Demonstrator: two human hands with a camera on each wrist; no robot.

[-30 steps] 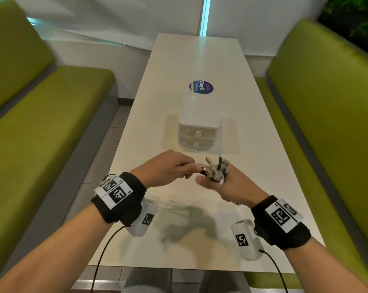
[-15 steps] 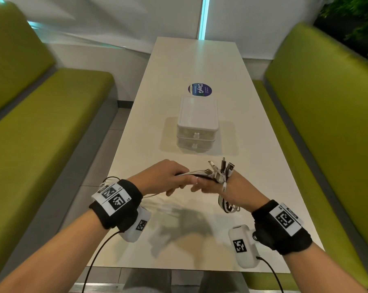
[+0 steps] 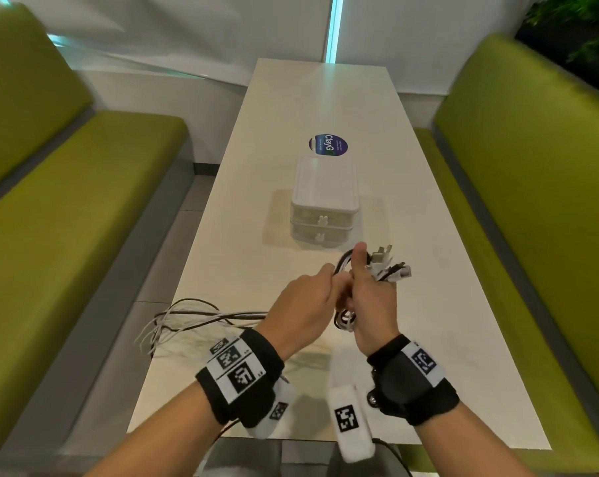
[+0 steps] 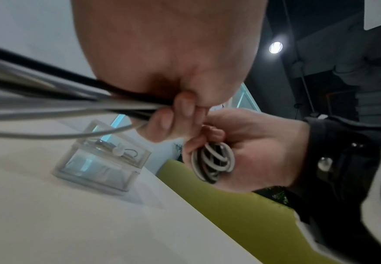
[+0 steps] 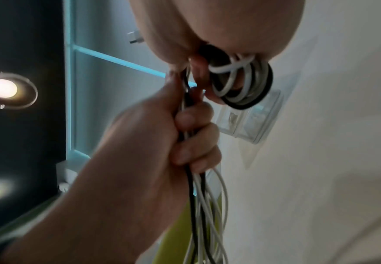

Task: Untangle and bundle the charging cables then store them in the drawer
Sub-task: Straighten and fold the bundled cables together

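**Coiling the cables, drawer not yet opened**

The right hand is gripping a coil of charging cables, plugs sticking out above the counter. The left hand is clutching the loose strands and feeding them in. Next, I reckon, more wraps, then opening the closed drawer box beyond.

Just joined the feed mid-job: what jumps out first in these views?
The two hands meeting over the near half of the white table: the right hand holds a coil of black and white cables, plug ends fanned past its fingers. The left hand grips the loose cable strands, which trail off the table's left edge. Beyond stands a small clear drawer unit, both drawers shut.
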